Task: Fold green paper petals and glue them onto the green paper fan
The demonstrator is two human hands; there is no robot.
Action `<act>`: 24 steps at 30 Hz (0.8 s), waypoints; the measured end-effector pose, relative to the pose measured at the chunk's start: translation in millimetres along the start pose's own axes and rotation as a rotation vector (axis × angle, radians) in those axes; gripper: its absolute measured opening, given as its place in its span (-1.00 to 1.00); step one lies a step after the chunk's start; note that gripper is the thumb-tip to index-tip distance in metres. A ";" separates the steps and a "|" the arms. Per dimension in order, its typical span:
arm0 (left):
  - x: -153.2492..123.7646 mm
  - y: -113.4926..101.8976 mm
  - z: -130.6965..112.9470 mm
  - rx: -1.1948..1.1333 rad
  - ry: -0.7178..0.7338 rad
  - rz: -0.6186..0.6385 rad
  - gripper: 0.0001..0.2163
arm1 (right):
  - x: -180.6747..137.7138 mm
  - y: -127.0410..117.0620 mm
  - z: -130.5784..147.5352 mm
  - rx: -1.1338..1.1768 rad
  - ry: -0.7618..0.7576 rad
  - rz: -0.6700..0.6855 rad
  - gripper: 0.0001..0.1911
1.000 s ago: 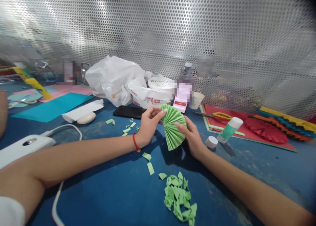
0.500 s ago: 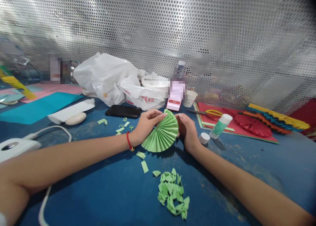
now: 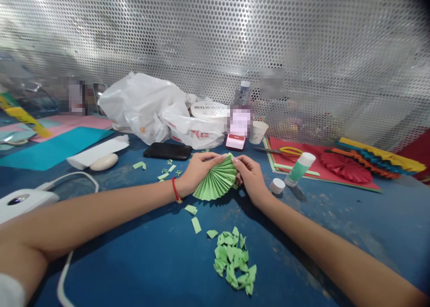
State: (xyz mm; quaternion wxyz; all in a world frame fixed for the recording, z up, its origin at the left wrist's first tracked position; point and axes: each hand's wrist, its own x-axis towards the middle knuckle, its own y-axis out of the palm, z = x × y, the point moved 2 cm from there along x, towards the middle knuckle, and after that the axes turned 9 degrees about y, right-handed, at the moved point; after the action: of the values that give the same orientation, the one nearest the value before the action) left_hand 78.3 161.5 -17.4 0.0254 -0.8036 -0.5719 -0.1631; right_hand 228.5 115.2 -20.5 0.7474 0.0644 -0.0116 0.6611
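A pleated green paper fan (image 3: 217, 181) is spread between my two hands, just above the blue table. My left hand (image 3: 199, 169) grips its left side, thumb on top near the upper tip. With thumb and fingers my right hand (image 3: 250, 176) pinches the fan's upper right edge; some of its fingertips are hidden behind the paper. Cut green paper scraps (image 3: 233, 260) lie in a pile nearer me, and a few loose strips (image 3: 195, 225) rest below my left wrist. To the right, a glue stick (image 3: 300, 169) stands tilted-looking beside its white cap (image 3: 277, 186).
Scissors (image 3: 290, 151) and a red folded fan (image 3: 346, 166) rest on stacked red paper (image 3: 311, 172) at right. A black phone (image 3: 168, 151), white plastic bags (image 3: 141, 105), a lit phone (image 3: 239, 125) and a paper cup (image 3: 258, 131) line the back. A white cable (image 3: 65, 271) runs at left.
My right hand has closed its thumb and fingers onto the fan's right edge, where before it cupped beside it. The fan has turned slightly and its right side has drawn in.
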 end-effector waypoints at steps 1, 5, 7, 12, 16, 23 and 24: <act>-0.1 0.1 -0.1 0.002 -0.005 0.007 -0.69 | -0.1 0.1 0.4 -0.003 -0.004 -0.004 -0.62; -0.9 0.3 -1.8 0.047 0.007 0.019 -0.66 | -0.8 0.9 2.4 -0.007 -0.005 -0.016 -0.62; -1.1 -0.5 -2.8 0.095 0.042 0.006 -0.67 | -1.0 1.1 2.7 0.004 0.009 -0.021 -0.63; -1.9 -1.7 -4.9 0.220 0.133 -0.023 -0.75 | 0.2 -1.0 0.4 0.039 0.045 -0.052 -0.62; -3.1 -0.2 -5.3 0.285 0.171 -0.013 -0.75 | 0.9 -1.7 -1.2 0.059 0.061 -0.061 -0.63; -1.6 1.7 -5.8 0.311 0.201 0.045 -0.74 | 1.5 -0.8 -1.9 0.082 0.083 -0.044 -0.64; -1.1 1.4 -5.7 0.313 0.205 0.043 -0.74 | 1.6 -1.1 -2.4 0.082 0.086 -0.040 -0.64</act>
State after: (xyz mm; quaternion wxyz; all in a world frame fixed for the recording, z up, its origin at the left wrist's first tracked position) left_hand 78.0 158.8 -12.2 0.2115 -0.7810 -0.5675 -0.1526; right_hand 229.6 117.0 -22.8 0.7569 0.0666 0.0490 0.6483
